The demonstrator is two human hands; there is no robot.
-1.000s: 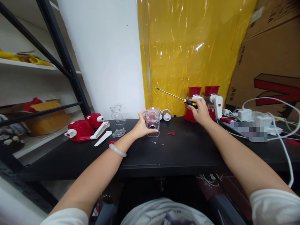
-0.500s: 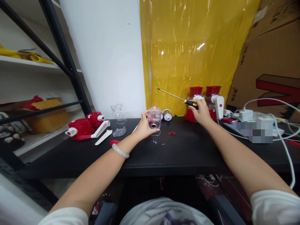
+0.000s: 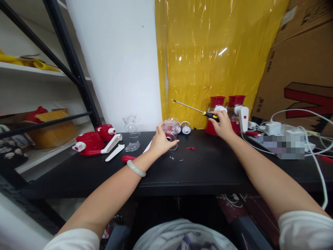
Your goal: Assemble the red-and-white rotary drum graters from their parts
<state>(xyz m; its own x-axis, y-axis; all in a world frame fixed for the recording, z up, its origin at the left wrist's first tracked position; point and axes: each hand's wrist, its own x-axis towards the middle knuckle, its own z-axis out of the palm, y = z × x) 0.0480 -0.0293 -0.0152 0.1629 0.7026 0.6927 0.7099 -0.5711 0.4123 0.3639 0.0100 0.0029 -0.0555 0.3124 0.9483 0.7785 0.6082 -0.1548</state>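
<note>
A: Gripping what with the left hand (image 3: 160, 141)?

B: Clasping a clear plastic cup (image 3: 171, 126) at the middle of the black table (image 3: 208, 173), with fingers along the left side and thumb across the front. Turned with a round opening toward the near side. Resting on the table or just off it: cannot tell which.

A: And with the right hand (image 3: 222, 123)?

B: Clamped on the black-and-yellow handle of a screwdriver (image 3: 207, 114), raised over the table, well apart from the cup. Pointing up and to the left, in front of the yellow sheet (image 3: 195, 52).

A: Anything near the cup?

B: Just in front, small screws (image 3: 171, 157) and a thin pin (image 3: 181, 160). To the right, a little red piece (image 3: 190, 148); behind that, a drum (image 3: 185, 127) with a white end. Beside the left wrist, a red grip (image 3: 127, 158), partly hidden.

A: And farther out?

B: Off to the left, a red housing (image 3: 90, 143) with a white knob, a white strip (image 3: 115, 152) and a clear lid (image 3: 132, 147). Behind the right hand, red-topped grinders (image 3: 237, 100); beyond those, white chargers (image 3: 273, 127) with cables.
</note>
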